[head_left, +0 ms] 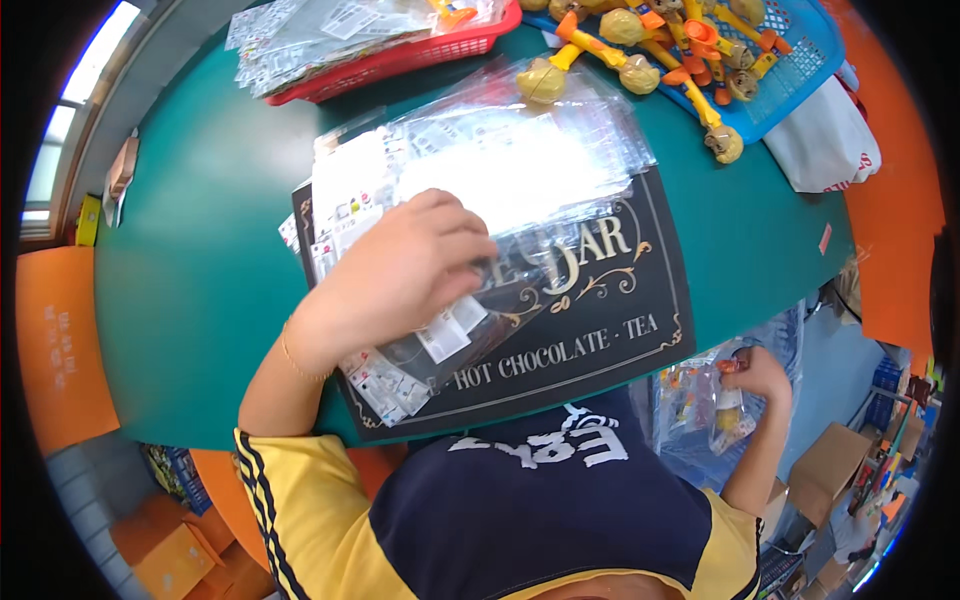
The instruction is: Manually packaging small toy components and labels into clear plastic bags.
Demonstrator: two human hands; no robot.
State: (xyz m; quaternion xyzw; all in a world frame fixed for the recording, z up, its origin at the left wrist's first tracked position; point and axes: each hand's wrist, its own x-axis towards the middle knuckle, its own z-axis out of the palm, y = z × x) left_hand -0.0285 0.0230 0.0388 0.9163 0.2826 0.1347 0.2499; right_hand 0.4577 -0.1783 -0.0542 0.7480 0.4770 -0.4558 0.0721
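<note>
My left hand lies over a pile of clear plastic bags, its fingers curled on one clear plastic bag with a white label. Part of that grip is hidden under the palm. Loose printed cards poke out beneath my wrist. The bags rest on a black printed placemat. Down at the right, below the table edge, my right hand closes on a bagged toy with yellow and red parts. Other bagged toys lie under it in a container lined with clear plastic.
A red basket of printed bags stands at the far left of the green table. At the far right, a blue basket overflows with yellow-and-orange toys, beside a white bag. Cardboard boxes sit at the lower right.
</note>
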